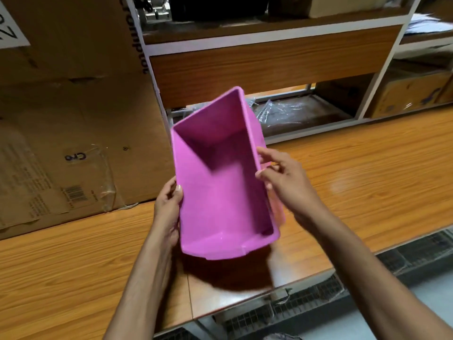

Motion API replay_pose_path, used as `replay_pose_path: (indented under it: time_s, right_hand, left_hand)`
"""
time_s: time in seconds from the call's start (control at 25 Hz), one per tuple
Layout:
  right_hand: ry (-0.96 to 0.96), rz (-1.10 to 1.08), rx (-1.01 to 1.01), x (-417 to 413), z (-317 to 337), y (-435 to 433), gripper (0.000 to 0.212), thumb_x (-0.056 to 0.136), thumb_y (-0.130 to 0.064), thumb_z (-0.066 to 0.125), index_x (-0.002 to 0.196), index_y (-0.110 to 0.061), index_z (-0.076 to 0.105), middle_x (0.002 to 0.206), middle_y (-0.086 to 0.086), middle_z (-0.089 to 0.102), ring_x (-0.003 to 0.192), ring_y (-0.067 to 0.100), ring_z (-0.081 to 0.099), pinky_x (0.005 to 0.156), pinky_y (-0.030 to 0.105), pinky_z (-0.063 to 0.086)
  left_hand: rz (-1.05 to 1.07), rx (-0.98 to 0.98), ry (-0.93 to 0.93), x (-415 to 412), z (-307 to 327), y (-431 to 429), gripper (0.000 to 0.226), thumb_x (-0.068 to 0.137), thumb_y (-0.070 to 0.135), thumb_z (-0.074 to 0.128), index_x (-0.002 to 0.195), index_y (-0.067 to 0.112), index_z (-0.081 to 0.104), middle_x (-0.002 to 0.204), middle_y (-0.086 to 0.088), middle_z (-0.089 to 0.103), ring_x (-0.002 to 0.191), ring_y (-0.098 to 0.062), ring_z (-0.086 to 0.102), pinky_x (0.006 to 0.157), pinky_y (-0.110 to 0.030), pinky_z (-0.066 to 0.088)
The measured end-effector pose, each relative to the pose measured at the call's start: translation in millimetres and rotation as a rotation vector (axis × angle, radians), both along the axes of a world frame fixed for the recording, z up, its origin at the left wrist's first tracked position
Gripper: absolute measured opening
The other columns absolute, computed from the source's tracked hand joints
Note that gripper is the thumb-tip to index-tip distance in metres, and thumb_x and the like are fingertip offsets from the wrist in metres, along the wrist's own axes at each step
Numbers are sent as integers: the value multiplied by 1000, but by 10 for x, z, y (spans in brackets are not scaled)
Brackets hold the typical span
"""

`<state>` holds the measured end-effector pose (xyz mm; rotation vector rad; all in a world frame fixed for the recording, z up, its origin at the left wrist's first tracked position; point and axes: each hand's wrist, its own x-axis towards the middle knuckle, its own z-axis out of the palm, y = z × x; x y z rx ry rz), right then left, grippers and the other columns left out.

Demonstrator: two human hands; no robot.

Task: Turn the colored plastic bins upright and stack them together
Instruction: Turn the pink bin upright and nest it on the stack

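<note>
I am watching the pink bin (220,192) being held above the wooden table (367,168), clear of it, with its shadow falling on the boards below. Its mouth is facing up towards the camera and its long axis is running away from me, the far end leaning a little to the right. The bin is sitting between the two hands. The left hand (168,209) is gripping the left wall close to the near end, thumb hooked over the rim. The right hand (284,177) is pinching the right rim further along, about midway. Neither hand is nearer than the other, since both are already touching it.

A paler pink edge is showing just outside the right wall, below the right hand. I cannot tell whether it is a second bin or this one's own flange. I am judging that the next move depends on lowering the bin level along that long axis.

On the cardboard box (73,119) at the left I am reading part of "Crompton" down one edge, "Cro" upside down lower down, and a barcode. The smaller print is too blurred to read.
</note>
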<state>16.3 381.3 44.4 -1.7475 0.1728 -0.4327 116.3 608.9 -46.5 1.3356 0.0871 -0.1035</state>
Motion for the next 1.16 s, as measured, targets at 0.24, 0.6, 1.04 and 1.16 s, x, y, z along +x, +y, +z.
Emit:
replay_pose_path:
  time_s: [0.24, 0.6, 1.04, 1.16]
  right_hand:
    - [465, 41, 658, 181, 35, -700, 48, 87, -4, 61, 134, -8, 66, 113, 5, 61, 78, 13, 61, 78, 26, 59]
    - [553, 25, 813, -209, 32, -1009, 56, 88, 1, 55, 143, -4, 52, 106, 17, 70, 66, 20, 74, 72, 31, 64]
    - [368, -193, 532, -1153, -388, -1244, 54, 92, 15, 55, 136, -15, 62, 100, 5, 74, 86, 12, 70, 69, 21, 61]
    - [284, -259, 438, -1573, -440, -1383, 57, 93, 17, 53, 136, -20, 61, 90, -5, 69, 87, 8, 65, 77, 25, 55]
  left_hand:
    - [-264, 179, 189, 190, 549, -15, 25, 101, 22, 62, 122, 13, 71, 102, -12, 72, 74, -18, 69, 66, -30, 59]
    - [-397, 124, 243, 94, 699, -302, 21, 101, 16, 61, 112, 0, 68, 53, 4, 68, 41, 0, 59, 42, -13, 48]
    - [-607, 82, -5, -421, 333, -793, 35, 90, 29, 69, 124, 38, 66, 106, 10, 66, 95, -2, 64, 78, -33, 49]
    - [-700, 118, -57, -691, 345, -1036, 46, 89, 29, 74, 131, 43, 61, 126, 7, 64, 103, -2, 66, 85, -36, 52]
